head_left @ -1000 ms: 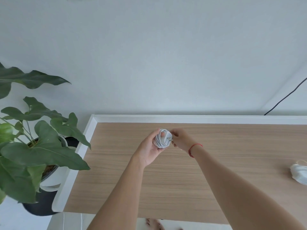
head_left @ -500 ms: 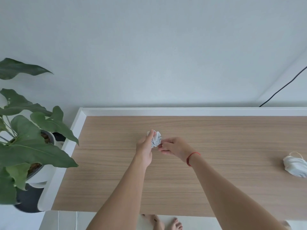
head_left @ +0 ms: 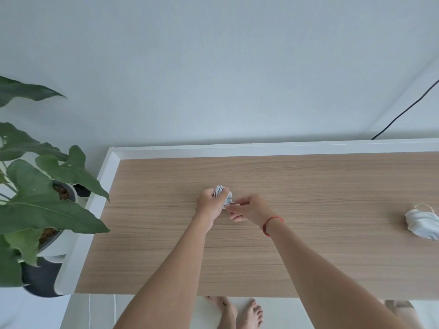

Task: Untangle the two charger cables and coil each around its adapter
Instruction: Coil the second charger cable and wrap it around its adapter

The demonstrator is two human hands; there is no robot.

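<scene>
A white charger adapter with its cable wound round it (head_left: 221, 192) is at the middle of the wooden table (head_left: 308, 245). My left hand (head_left: 210, 205) grips this bundle from the left, hiding most of it. My right hand (head_left: 250, 208), with a red string at the wrist, pinches the loose end of the cable at the bundle's right side. A second white adapter wrapped in its cable (head_left: 422, 223) lies by itself near the right edge of the view, far from both hands.
A large potted plant (head_left: 40, 198) stands on the floor off the table's left end. A white raised rim (head_left: 261, 148) runs along the table's far and left sides. A black wire (head_left: 403, 113) hangs on the wall at the right.
The bundle and both hands have come down from above the table to its surface. My left hand has turned over onto the bundle, and my right hand has shifted to its lower right side.
</scene>
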